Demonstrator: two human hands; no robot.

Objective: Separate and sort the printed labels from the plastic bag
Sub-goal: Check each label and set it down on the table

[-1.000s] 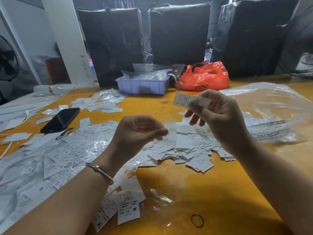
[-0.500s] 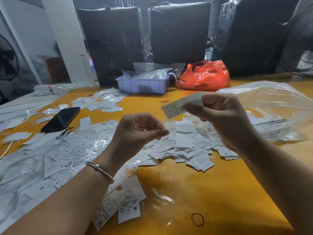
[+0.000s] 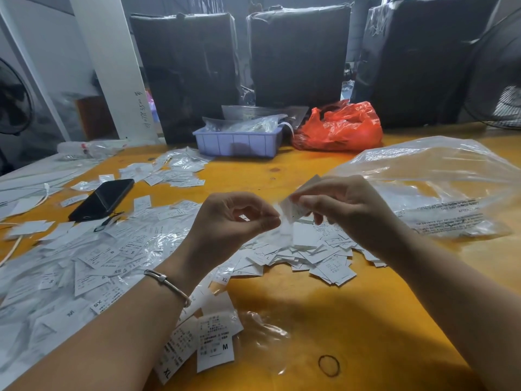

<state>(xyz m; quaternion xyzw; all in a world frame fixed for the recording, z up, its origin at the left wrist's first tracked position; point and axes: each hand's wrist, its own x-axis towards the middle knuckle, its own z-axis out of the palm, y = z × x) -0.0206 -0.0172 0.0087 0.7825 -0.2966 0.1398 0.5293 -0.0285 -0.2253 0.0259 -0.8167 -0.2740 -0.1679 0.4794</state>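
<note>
Now, line by line:
Left hand (image 3: 235, 218): fingers curled, thumb and forefinger pinching a small clear sleeve (image 3: 284, 231) at its top edge; bracelet (image 3: 167, 286) on the wrist.
Right hand (image 3: 342, 206): fingers curled, tips pinching a white label (image 3: 293, 208) just beside the left fingertips; label partly hidden by the fingers, print not readable.
Label pile (image 3: 315, 255): loose on the table (image 3: 352, 320) directly under both hands.
Sleeved labels (image 3: 93, 258): spread wide to the left, reaching the table's left edge.
Bag (image 3: 439, 190): large, clear, lying right of the hands, close to the right wrist.
Phone (image 3: 103, 199): left, among the labels.
Open room: bare tabletop nearest the body, apart from a rubber band (image 3: 329, 365).
Rear edge: tray (image 3: 238, 142) and red bag (image 3: 339, 128).
Change: right hand lower and closer than half a second ago, when its label was raised clear of the left hand.
</note>
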